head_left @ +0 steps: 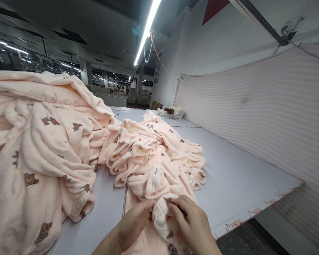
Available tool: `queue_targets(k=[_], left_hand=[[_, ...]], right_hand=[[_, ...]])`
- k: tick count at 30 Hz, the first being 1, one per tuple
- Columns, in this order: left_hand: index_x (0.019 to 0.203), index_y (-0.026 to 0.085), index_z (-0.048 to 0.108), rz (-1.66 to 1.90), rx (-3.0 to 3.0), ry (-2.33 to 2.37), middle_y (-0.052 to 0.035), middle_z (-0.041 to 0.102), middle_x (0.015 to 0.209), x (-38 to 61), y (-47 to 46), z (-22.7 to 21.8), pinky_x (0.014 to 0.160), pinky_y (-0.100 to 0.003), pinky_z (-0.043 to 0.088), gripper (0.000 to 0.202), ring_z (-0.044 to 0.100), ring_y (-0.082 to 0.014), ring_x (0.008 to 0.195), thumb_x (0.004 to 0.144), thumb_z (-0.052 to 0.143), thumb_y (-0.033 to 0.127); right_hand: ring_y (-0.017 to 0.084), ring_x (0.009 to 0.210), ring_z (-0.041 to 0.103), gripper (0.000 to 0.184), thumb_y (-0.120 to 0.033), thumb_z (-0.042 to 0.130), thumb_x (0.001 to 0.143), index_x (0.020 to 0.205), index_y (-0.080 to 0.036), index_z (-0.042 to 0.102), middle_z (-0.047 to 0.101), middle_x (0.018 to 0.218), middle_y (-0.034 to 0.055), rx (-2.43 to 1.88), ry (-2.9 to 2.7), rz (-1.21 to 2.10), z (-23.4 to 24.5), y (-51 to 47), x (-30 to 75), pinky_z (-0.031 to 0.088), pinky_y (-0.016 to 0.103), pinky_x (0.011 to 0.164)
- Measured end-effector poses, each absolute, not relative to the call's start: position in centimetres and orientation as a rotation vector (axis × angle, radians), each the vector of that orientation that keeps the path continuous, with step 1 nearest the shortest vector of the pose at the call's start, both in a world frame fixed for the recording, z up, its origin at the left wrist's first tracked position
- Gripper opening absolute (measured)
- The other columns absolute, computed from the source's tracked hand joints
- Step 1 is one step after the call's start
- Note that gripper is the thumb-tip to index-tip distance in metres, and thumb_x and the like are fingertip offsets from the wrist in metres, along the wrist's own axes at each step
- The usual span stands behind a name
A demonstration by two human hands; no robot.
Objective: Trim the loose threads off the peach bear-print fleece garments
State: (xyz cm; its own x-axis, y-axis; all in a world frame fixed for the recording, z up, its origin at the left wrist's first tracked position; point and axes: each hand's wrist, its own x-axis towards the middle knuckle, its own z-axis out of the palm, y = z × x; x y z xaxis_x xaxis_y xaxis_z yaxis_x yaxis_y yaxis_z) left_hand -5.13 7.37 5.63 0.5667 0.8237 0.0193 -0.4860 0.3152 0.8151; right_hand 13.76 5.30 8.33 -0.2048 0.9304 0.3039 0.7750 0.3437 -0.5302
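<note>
A pale pink plush garment (pixel 138 148) printed with small brown bears lies bunched in the middle. My left hand (pixel 134 221) pinches its turned edge, where a whitish inner side (pixel 161 214) shows. Close on the right, my right hand (pixel 190 219) is closed around small dark thread snips (pixel 166 200). Their pointed tip sticks out over the whitish cloth, and most of the tool is hidden by the fingers. A bit of yellow shows beside my left fingertips, too small to make out.
A large heap of the same pink cloth (pixel 42 141) rises on the left. The pale table (pixel 236 177) has a red-printed front edge at right. Folded white pieces (pixel 177 112) lie at the far end, near a striped cloth hanging (pixel 250 109) along the wall.
</note>
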Motion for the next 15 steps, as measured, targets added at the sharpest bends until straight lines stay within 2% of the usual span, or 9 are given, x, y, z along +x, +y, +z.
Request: queue_targets(k=[4, 8, 10, 13, 15], left_hand=[[0.108, 0.01, 0.068, 0.857, 0.891, 0.449, -0.0138, 0.07, 0.106, -5.2, 7.4, 5.6, 0.093, -0.041, 0.037, 0.043, 0.055, -0.0277, 0.108, 0.092, 0.031, 0.026], [0.109, 0.009, 0.067, 0.841, 0.872, 0.462, -0.0146, 0.07, 0.103, -5.1, 7.6, 5.5, 0.09, -0.04, 0.04, 0.043, 0.059, -0.0271, 0.102, 0.091, 0.033, 0.027], [0.111, 0.01, 0.066, 0.833, 0.867, 0.46, -0.0139, 0.07, 0.104, -5.1, 7.7, 5.7, 0.091, -0.04, 0.04, 0.043, 0.06, -0.0264, 0.1, 0.091, 0.033, 0.028], [0.113, 0.011, 0.065, 0.805, 0.849, 0.435, -0.0133, 0.07, 0.105, -4.8, 8.0, 6.0, 0.092, -0.04, 0.04, 0.045, 0.06, -0.0256, 0.101, 0.091, 0.032, 0.031], [0.111, 0.012, 0.066, 0.794, 0.838, 0.441, -0.0131, 0.07, 0.104, -4.6, 8.1, 6.4, 0.09, -0.038, 0.042, 0.043, 0.06, -0.0251, 0.1, 0.09, 0.035, 0.034]], right_hand=[[0.018, 0.089, 0.064, 0.016, -0.031, 0.056, 0.087, 0.098, -0.026, 0.067, 0.069, 0.096, 0.0007, -1.445, -2.032, 0.506, 8.2, 6.0, 14.0, 0.046, 0.024, 0.073], [0.018, 0.087, 0.064, 0.018, -0.031, 0.051, 0.091, 0.094, -0.026, 0.067, 0.068, 0.092, 0.0005, -1.488, -2.001, 0.426, 7.9, 5.6, 14.6, 0.046, 0.024, 0.072], [0.017, 0.086, 0.064, 0.018, -0.031, 0.05, 0.09, 0.099, -0.026, 0.065, 0.068, 0.094, 0.0006, -1.462, -2.01, 0.404, 7.8, 5.0, 14.7, 0.046, 0.024, 0.072], [0.02, 0.081, 0.063, 0.024, -0.03, 0.05, 0.089, 0.109, -0.025, 0.063, 0.067, 0.099, 0.0038, -1.452, -2.125, 0.189, 7.8, 4.0, 14.4, 0.046, 0.029, 0.069], [0.022, 0.076, 0.062, 0.024, -0.03, 0.047, 0.09, 0.105, -0.025, 0.065, 0.067, 0.095, 0.0053, -1.502, -2.155, 0.067, 7.9, 3.8, 14.3, 0.044, 0.032, 0.067]])
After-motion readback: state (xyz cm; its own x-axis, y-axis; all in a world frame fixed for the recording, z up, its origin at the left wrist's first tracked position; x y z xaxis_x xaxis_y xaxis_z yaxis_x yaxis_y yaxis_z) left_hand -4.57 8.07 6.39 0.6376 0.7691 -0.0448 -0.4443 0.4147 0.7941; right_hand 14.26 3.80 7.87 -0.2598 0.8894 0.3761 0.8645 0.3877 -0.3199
